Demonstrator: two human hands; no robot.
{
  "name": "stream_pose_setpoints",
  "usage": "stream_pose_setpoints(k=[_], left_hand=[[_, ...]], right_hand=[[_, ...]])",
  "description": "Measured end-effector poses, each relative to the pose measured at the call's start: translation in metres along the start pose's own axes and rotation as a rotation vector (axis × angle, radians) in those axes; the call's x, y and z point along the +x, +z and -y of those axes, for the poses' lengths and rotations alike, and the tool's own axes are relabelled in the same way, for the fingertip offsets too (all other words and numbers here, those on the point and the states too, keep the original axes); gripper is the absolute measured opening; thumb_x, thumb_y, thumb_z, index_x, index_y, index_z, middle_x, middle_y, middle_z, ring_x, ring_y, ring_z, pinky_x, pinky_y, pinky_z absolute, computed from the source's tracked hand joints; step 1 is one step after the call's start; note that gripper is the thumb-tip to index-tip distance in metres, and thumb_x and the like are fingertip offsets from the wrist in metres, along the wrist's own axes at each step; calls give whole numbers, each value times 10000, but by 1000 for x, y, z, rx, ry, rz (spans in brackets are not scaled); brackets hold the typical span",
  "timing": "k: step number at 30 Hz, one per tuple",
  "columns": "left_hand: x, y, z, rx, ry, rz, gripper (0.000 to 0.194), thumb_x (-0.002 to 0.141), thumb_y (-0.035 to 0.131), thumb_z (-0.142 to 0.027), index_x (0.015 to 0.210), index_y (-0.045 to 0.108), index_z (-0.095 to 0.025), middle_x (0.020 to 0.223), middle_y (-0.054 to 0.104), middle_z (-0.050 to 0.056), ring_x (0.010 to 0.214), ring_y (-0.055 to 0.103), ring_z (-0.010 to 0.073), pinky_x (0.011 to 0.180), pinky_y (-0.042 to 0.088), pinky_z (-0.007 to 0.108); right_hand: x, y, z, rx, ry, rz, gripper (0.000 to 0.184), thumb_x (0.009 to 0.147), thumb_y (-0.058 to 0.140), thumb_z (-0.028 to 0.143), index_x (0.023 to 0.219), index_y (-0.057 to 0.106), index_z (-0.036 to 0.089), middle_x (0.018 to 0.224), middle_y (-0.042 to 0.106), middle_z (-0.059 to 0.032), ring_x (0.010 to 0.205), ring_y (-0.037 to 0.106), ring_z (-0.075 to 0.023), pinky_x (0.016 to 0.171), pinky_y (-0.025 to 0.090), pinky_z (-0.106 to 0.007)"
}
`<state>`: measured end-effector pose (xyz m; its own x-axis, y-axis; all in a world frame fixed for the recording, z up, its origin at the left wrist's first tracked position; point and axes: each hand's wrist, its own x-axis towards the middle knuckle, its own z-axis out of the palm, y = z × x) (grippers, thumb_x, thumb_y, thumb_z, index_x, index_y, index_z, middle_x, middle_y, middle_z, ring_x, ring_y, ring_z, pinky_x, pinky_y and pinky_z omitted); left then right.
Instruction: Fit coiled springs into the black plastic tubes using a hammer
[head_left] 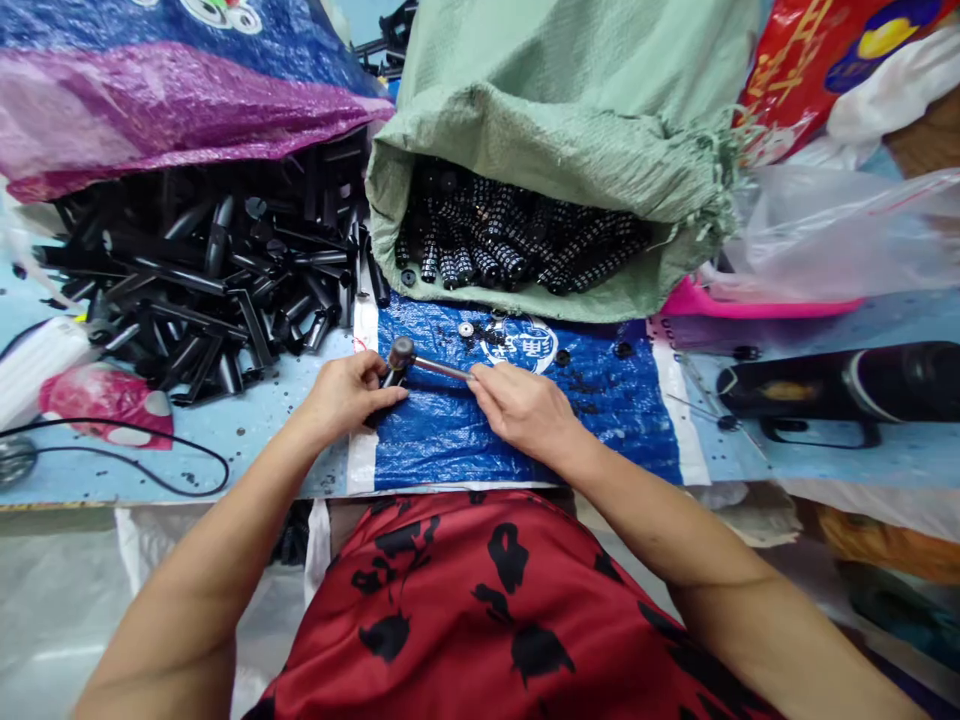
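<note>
My right hand [525,408] is closed round the thin metal handle of a small hammer [444,369]. The hammer's dark head lies over the top of a black tube piece [393,377], apparently against it. That piece is pinched between the thumb and fingers of my left hand [346,398], its lower part hidden by them. Both hands are above a blue printed plastic sheet [480,440]. Small black bits and a pale round cap [466,329] lie on the sheet just beyond the hammer.
Black plastic tubes [202,290] are heaped at the left, under a blue and purple bag [187,110]. A green woven sack [555,130] opens towards me, holding ridged black rods [487,240]. At right lie a black flask [832,385] and a pink tray [765,305]. A cable [225,465] curls at left.
</note>
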<state>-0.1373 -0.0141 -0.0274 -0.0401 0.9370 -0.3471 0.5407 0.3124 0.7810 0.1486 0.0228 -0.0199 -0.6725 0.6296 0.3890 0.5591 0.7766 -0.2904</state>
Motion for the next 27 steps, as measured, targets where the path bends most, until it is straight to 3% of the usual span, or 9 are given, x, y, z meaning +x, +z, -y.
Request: stream_pose_setpoints(k=[5,9,12,14,16,19,21,25,27], left_hand=[[8,-5,0,8,-24,95,425,652,892,-467,793,594,-198,614,533,-57,561,448,116,540,310,257],[14,1,-8,111,-31,79,409,663,888,-427,744,551,-209,604,494,-67,562,411,113,561,284,267],[7,3,-21,245,-17,27,339,699,849,-341,769,544,-213,634,521,-53,581,436,125,586,287,283],[-10,-10,-24,332,-2,-2,283,722,808,-294,766,540,-213,647,532,-43,591,447,131,592,285,289],[-37,-36,-20,365,5,81,258,743,785,-299,731,542,-212,632,514,-41,583,436,130,579,283,287],[-79,-84,-1,254,-58,447,309,737,838,-447,802,654,-208,604,514,-47,560,452,134,538,308,272],[-93,-106,10,206,-75,299,425,716,852,-546,934,722,-206,664,594,-24,601,512,151,560,363,268],[-70,-109,17,505,-102,-509,461,849,710,-619,977,728,-177,842,674,43,768,578,197,648,362,284],[-47,-102,14,734,-180,-621,461,909,637,-608,978,718,-159,890,659,70,840,576,237,645,297,295]], right_hand=[[-3,-2,14,224,-219,-164,268,1100,432,265,1226,645,161,888,725,-63,754,662,-172,711,530,-300],[-8,3,21,128,-267,26,213,1082,510,261,1104,694,156,731,657,-30,640,612,-160,601,475,-289],[-13,3,16,228,-272,7,195,1052,546,217,1172,679,140,787,692,-50,673,635,-166,625,494,-287],[-19,2,7,307,-262,-59,239,1037,558,186,1250,650,131,865,729,-74,730,669,-175,676,528,-291],[-27,1,-5,269,-214,-77,245,1016,612,176,1254,655,134,918,752,-89,779,694,-188,725,548,-305],[-36,6,-19,125,-137,-31,167,987,691,198,1150,705,165,951,769,-87,815,702,-207,759,548,-334],[-35,10,-21,92,-122,6,136,988,703,251,1100,725,176,972,769,-92,850,702,-224,779,546,-358],[-12,13,-14,122,-145,55,311,992,704,447,1103,743,159,1036,768,-116,914,717,-244,799,542,-374],[5,10,-15,124,-160,41,318,1021,662,454,1098,746,157,960,775,-88,848,719,-212,767,530,-346]])
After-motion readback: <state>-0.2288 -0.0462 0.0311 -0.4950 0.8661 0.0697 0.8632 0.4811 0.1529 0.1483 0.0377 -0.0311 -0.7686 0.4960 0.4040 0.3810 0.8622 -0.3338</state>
